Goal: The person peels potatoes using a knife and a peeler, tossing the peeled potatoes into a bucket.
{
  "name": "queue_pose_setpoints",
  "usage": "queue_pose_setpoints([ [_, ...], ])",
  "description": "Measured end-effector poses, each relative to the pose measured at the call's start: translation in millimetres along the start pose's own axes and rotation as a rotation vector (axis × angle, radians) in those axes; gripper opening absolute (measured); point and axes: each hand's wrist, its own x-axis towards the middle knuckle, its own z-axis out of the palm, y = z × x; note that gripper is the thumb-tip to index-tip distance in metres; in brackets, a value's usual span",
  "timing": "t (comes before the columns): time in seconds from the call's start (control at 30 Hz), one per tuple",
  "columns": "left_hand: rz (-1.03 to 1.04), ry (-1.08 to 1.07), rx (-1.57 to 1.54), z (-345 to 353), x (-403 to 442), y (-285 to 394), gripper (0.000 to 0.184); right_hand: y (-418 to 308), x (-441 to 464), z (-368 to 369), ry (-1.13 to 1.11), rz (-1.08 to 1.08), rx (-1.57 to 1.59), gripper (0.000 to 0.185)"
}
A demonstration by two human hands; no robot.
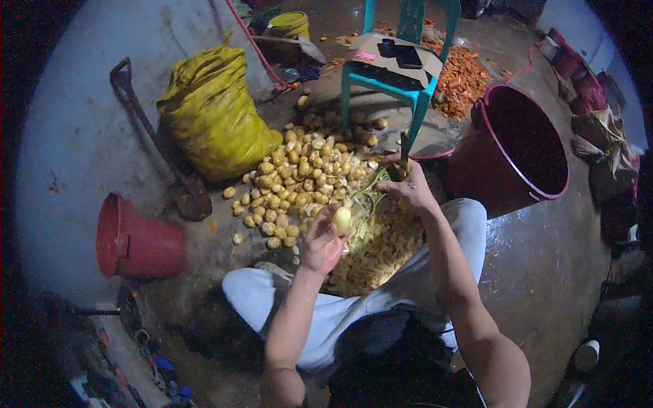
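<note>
A pale peeled potato (342, 219) rests in my left hand (322, 239), whose fingers curl around it. Further right and a bit higher, my right hand (410, 185) grips a knife (405, 151) with its dark blade pointing up. Beyond my hands a heap of potatoes (299, 173) covers the floor. A pile of peelings (371, 262) lies between my legs, just below my hands. Something green and net-like (371, 190) shows between the two hands, partly hidden by them.
A full yellow sack (211, 115) and a shovel (146, 122) stand at the left, above a red bucket (143, 238). A teal chair (388, 80) holds cardboard and dark devices. Orange pieces (459, 85) lie behind it. A large dark-red tub (503, 149) is right.
</note>
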Motion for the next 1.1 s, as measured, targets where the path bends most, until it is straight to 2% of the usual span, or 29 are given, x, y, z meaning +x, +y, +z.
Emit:
queue_pose_setpoints([
  [0.17,0.054,0.044,0.164,15,-5,12,0.045,21,1,-2,-0.031,0.094,0.041,0.05],
  [0.23,0.091,0.046,0.265,5,-2,10,0.046,22,2,2,-0.014,-0.088,-0.026,0.049],
  [0.27,0.091,0.046,0.264,1,-1,8,0.046,21,-1,1,-0.014,-0.089,-0.026,0.049],
  [0.33,0.176,0.043,0.46,-3,-1,5,0.045,-4,-8,6,-0.143,-0.013,0.037,0.049],
  [0.37,0.176,0.042,0.46,-4,-2,3,0.045,-8,-8,8,-0.187,-0.104,-0.027,0.049],
  [0.47,0.201,0.08,0.585,0,-4,2,0.041,-26,-13,14,-0.163,-0.045,-0.075,0.05],
  [0.57,0.174,0.048,0.523,2,-3,-2,0.04,10,-1,5,-0.051,-0.029,-0.046,0.051],
  [0.6,0.138,0.061,0.383,4,-3,-3,0.04,5,2,4,0.011,-0.022,-0.064,0.052],
  [0.63,0.099,0.076,0.242,6,-3,-3,0.04,0,-1,6,-0.033,0.011,0.013,0.052],
  [0.67,0.099,0.076,0.241,6,-3,-3,0.04,-4,-4,7,-0.033,0.012,0.013,0.052],
  [0.73,0.039,0.073,0.15,8,-3,-5,0.038,-25,-9,12,-0.113,-0.133,-0.044,0.051],
  [0.77,0.032,0.078,0.149,8,-5,-6,0.038,-15,-4,12,-0.031,-0.208,-0.081,0.051],
  [0.8,0.017,0.082,0.132,11,-6,-6,0.037,-7,-5,10,0.025,0.076,0.06,0.051],
  [0.87,0.01,0.074,0.12,12,-2,-3,0.037,24,7,-1,0.112,-0.066,-0.151,0.051],
  [0.93,-0.017,0.064,-0.005,3,-3,-3,0.037,19,6,-2,0.106,-0.097,-0.145,0.05],
  [0.97,-0.067,0.171,0.013,-2,-1,-6,0.034,17,5,-3,0.098,-0.125,-0.139,0.05],
  [1.1,-0.206,0.19,-0.112,-8,1,1,0.044,28,3,-3,0.069,0.038,-0.054,0.055],
])
